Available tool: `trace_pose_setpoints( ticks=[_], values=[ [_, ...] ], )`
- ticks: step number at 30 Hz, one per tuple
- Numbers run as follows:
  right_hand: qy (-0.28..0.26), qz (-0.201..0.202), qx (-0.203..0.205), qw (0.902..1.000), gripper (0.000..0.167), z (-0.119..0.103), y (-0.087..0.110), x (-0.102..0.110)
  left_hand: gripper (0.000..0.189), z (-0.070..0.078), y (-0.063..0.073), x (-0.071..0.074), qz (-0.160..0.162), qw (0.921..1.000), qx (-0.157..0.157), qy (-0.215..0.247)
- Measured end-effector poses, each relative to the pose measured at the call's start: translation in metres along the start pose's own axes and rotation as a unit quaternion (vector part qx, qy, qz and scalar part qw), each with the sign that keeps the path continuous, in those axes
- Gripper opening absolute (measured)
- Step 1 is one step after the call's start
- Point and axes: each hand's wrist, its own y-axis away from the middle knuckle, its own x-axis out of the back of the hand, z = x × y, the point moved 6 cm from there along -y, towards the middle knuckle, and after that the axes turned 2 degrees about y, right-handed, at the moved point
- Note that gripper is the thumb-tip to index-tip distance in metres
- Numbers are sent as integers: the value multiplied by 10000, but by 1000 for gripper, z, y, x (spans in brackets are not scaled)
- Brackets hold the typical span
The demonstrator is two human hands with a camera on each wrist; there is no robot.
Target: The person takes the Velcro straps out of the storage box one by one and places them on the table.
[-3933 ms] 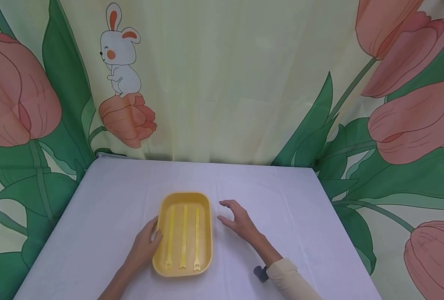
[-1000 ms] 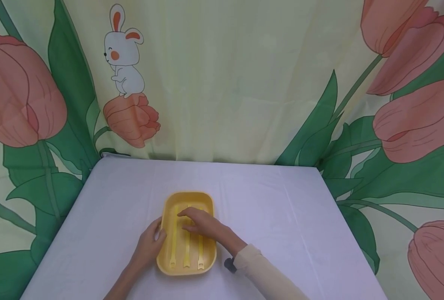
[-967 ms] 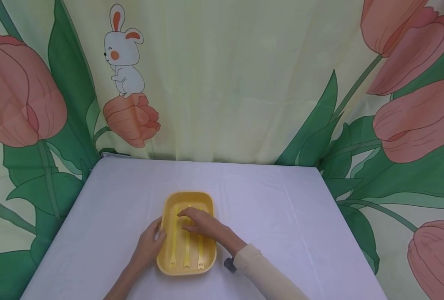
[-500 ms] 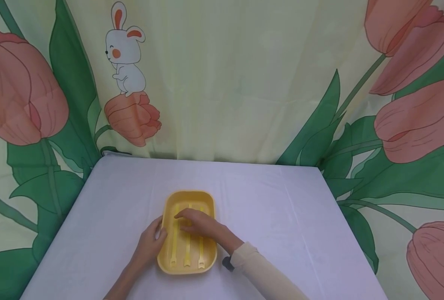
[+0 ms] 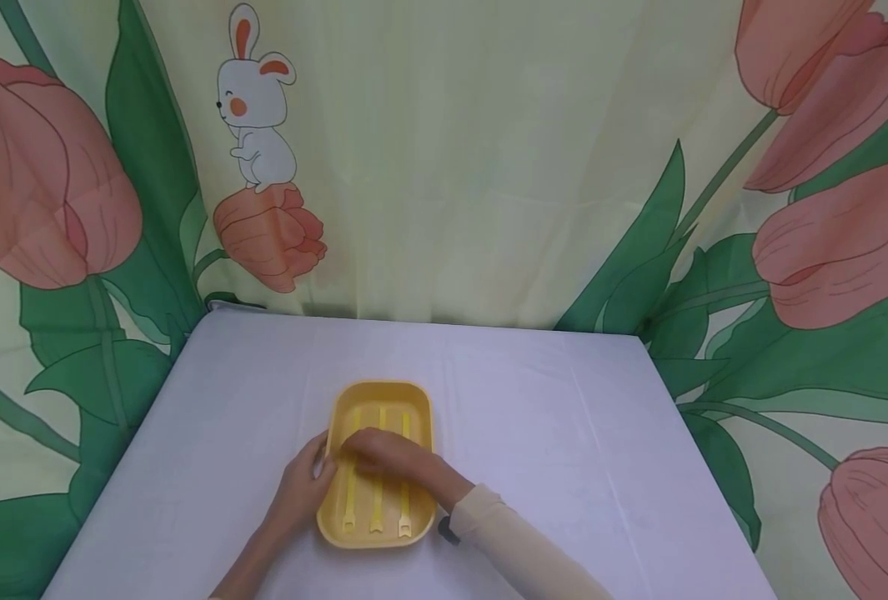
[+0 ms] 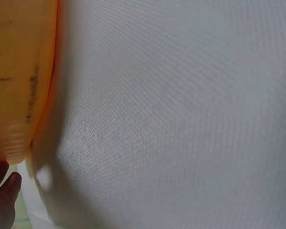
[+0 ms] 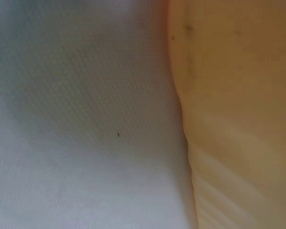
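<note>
A shallow yellow tray [image 5: 379, 387] rests on the white table, its outer wall close up in the left wrist view [image 6: 19, 71] and the right wrist view [image 7: 238, 95]. Three flat yellow strips lie lengthwise in it: a left strip [image 5: 349, 510], a middle strip [image 5: 377, 508] and a right strip [image 5: 404, 507], each with a notched near end. My left hand [image 5: 299, 485] grips the tray's left rim, thumb on top. My right hand [image 5: 394, 456] reaches over the tray, covering part of the strips, with its bent fingers down at the left strip. I cannot tell whether they pinch it.
White cloth covers the table [image 5: 549, 433]. Behind its far edge hangs a curtain [image 5: 444, 167] printed with tulips and a rabbit. A dark device [image 5: 448, 531] sits at my right wrist, below the beige sleeve [image 5: 519, 546].
My right hand has come from beside the tray to over it, then lowered its fingers toward the left strip in the last half second. My left hand keeps its grip on the rim.
</note>
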Motion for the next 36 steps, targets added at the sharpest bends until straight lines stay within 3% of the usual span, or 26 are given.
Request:
trace_pose_setpoints(
  ticks=[11,17,26,36],
  values=[
    [1116,82,798,9905,26,-9,-4,0,48,3,-1,1,24,10000,-31,-37],
    [1304,43,1119,9851,21,-8,-6,-2,49,-1,-2,0,-89,9999,82,-24],
    [1435,75,1184,9825,14,-6,-11,-7,48,-1,-1,0,41,9999,-143,-39],
    [1932,-84,1071,9753,11,-7,-12,-5,49,-2,-2,-1,-22,10000,12,-28]
  ],
)
